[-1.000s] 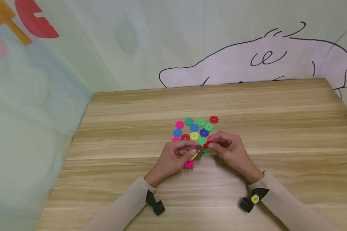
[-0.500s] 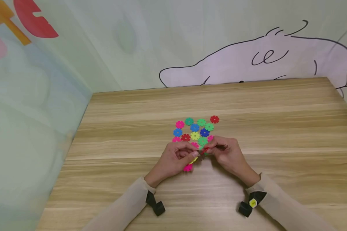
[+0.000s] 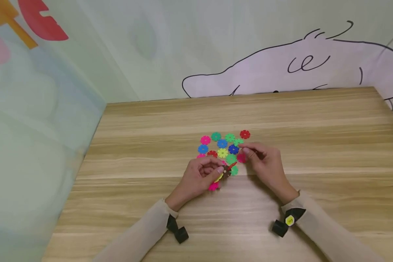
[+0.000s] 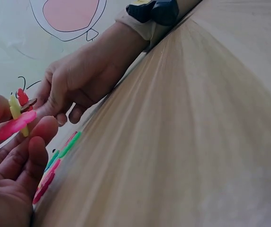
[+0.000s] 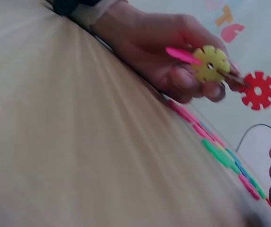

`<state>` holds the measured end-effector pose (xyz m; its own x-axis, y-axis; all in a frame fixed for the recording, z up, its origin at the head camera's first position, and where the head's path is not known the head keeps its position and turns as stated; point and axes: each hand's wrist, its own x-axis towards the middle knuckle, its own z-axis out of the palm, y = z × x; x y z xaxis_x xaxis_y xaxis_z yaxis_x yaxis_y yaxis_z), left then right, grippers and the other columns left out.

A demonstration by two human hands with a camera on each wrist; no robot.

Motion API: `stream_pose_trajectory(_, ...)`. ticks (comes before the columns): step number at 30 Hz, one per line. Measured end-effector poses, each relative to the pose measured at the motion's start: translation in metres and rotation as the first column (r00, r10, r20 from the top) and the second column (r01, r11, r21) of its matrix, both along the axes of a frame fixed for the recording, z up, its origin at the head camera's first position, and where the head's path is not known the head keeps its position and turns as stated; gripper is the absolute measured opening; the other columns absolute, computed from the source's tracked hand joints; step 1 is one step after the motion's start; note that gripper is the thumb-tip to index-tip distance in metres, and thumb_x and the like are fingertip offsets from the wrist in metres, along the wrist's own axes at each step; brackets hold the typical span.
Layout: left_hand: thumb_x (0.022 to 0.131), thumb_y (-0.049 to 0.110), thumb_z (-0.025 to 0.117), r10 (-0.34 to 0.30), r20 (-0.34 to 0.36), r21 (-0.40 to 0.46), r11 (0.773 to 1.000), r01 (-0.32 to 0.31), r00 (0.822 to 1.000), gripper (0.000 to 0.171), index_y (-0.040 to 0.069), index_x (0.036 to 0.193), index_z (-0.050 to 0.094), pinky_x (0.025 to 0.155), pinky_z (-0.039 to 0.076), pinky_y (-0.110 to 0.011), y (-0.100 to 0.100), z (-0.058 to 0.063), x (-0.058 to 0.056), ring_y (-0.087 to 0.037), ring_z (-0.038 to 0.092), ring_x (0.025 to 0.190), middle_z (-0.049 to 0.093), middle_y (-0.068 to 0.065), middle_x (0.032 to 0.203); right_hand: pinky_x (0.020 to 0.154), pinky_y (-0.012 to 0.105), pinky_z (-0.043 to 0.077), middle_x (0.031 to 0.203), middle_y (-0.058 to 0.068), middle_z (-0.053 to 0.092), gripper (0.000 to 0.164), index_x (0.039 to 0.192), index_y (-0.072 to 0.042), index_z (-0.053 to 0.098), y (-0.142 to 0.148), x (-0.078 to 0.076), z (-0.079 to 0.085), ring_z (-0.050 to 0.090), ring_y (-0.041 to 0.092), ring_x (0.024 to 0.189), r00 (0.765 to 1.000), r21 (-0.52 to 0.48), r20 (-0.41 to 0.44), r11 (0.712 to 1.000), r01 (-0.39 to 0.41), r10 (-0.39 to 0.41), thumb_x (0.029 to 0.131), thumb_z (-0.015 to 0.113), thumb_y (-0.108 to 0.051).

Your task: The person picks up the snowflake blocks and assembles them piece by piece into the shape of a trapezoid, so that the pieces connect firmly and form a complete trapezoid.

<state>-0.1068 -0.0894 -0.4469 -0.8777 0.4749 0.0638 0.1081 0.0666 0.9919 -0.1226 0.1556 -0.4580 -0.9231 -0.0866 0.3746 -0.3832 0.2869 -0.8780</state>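
My left hand (image 3: pixel 198 178) pinches a small chain of notched plastic discs slotted together. It runs from a pink disc (image 5: pixel 182 55) through a yellow disc (image 5: pixel 211 65) and a brown disc (image 3: pixel 227 171) to a red disc (image 5: pixel 258 91) at the free end. In the head view the red one stands edge-on, jutting up to the right. My right hand (image 3: pixel 266 162) is apart from the chain, thumb and index fingertip over the right side of the loose discs. Its fingertips are right by a dark blue disc (image 3: pixel 233 149), a light green disc (image 3: pixel 238 142) and a pink disc (image 3: pixel 241 157).
More loose discs lie flat on the wooden table (image 3: pixel 134 145), among them a pale yellow disc (image 3: pixel 222 153) and a red disc (image 3: pixel 245 134) at the far right. Behind the table rises a wall covering (image 3: pixel 163 47) with a line drawing.
My right hand pressed the red disc against the brown one, let go of it and moved up and right towards the loose discs. The red disc now stays on the chain in my left hand.
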Motion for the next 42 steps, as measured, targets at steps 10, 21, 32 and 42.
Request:
stream_pose_trajectory(10,0.104,0.001,0.062,-0.005,-0.045,0.037,0.999,0.007,0.999,0.030,-0.001,0.134,0.062,0.062,0.059,-0.022,0.000,-0.002,-0.003,-0.008,0.073,0.069,0.076,-0.026,0.098,0.068,0.022,0.042,0.099,0.017,0.077,0.028,0.131,-0.003,0.075,0.021,-0.037,0.004,0.056,0.017,0.075,0.986,0.328,-0.012,0.931,0.162,-0.167,0.104,0.066,-0.005)
stream_pose_trajectory(21,0.103,-0.003,0.060,-0.030,-0.027,0.071,0.997,0.032,0.999,0.035,-0.004,0.138,0.056,0.064,0.063,-0.026,-0.002,-0.001,-0.002,-0.012,0.077,0.073,0.075,-0.027,0.104,0.063,0.033,0.035,0.069,0.006,0.062,0.039,0.141,-0.005,0.069,0.019,-0.056,0.009,0.050,0.021,0.064,0.991,0.590,0.084,0.807,0.031,-0.099,0.105,0.068,-0.021)
stream_pose_trajectory(32,0.097,-0.001,0.072,0.036,-0.052,0.039,0.999,-0.034,0.998,0.037,0.003,0.133,0.064,0.079,0.058,-0.018,0.002,-0.002,-0.001,-0.009,0.066,0.092,0.070,-0.017,0.107,0.077,0.035,0.043,0.102,0.018,0.071,0.024,0.116,-0.001,0.070,0.024,-0.048,0.007,0.057,0.029,0.087,0.982,0.418,0.130,0.906,0.073,-0.139,0.097,0.080,-0.013)
stream_pose_trajectory(42,0.097,0.003,0.076,0.064,-0.056,0.019,0.998,-0.063,0.996,0.032,0.008,0.129,0.071,0.074,0.056,-0.017,0.001,-0.001,0.001,-0.010,0.064,0.090,0.068,-0.011,0.101,0.062,0.015,0.051,0.085,0.018,0.080,0.017,0.113,0.000,0.077,0.020,-0.026,0.007,0.064,0.005,0.063,0.994,0.103,0.107,0.995,-0.007,-0.004,0.096,0.079,-0.001)
